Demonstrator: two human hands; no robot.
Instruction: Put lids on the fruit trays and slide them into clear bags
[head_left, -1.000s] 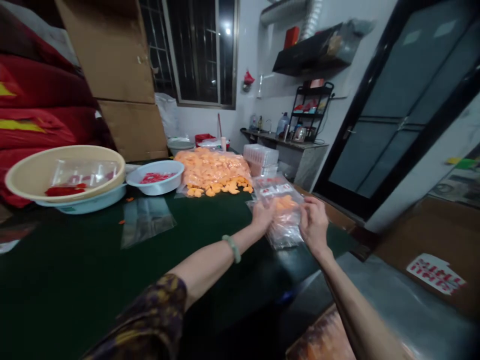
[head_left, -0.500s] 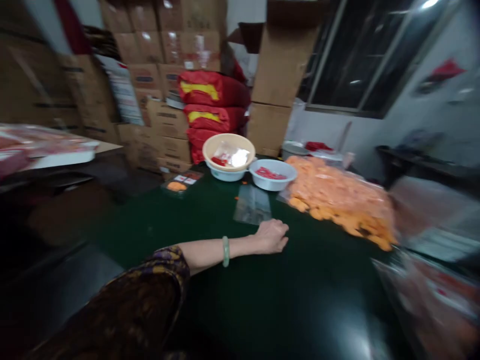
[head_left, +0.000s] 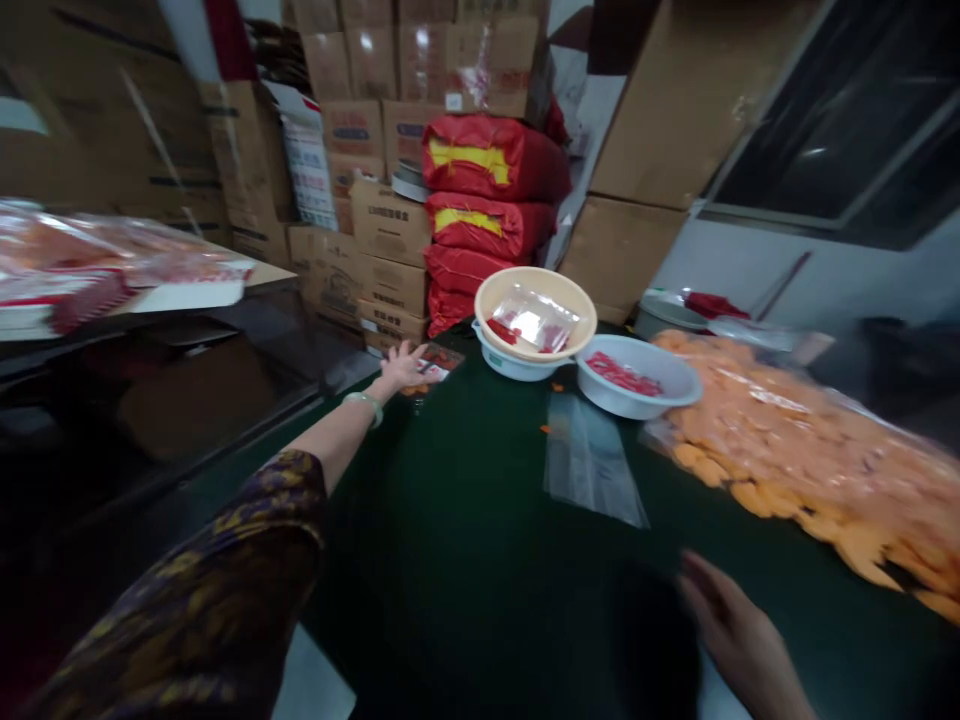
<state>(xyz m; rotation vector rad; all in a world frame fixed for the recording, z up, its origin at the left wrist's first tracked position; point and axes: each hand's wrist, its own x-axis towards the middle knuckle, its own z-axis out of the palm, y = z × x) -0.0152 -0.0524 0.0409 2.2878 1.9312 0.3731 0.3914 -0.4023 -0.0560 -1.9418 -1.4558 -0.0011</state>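
My left hand (head_left: 403,366) is stretched out open, fingers spread, at the far edge of the bench, right beside a small flat packet with a red-and-white label and an orange patch (head_left: 437,362). I can't tell whether my fingertips touch it, and its printing is too small to read. A pale green bangle (head_left: 365,406) circles that wrist, and a dark purple-and-gold patterned sleeve (head_left: 187,590) covers my upper arm. My right hand (head_left: 739,630), blurred at the bottom of the view, is open and empty above the dark green bench (head_left: 465,570).

Just right of the packet, a round beige plastic basin (head_left: 536,300) sits nested in a pale blue basin (head_left: 510,365), with a clear plastic bag (head_left: 534,320) lying inside. Beside them, a white bowl (head_left: 637,375) holds small red pieces (head_left: 622,373). A flat clear plastic sleeve (head_left: 592,460) lies on the bench below the bowl, and a large clear bag of orange pieces (head_left: 795,450) fills the right side.

Behind the basins rise red sacks with yellow bands (head_left: 487,160) and stacked cardboard cartons (head_left: 390,220). Their printed labels are too small or blurred to read.
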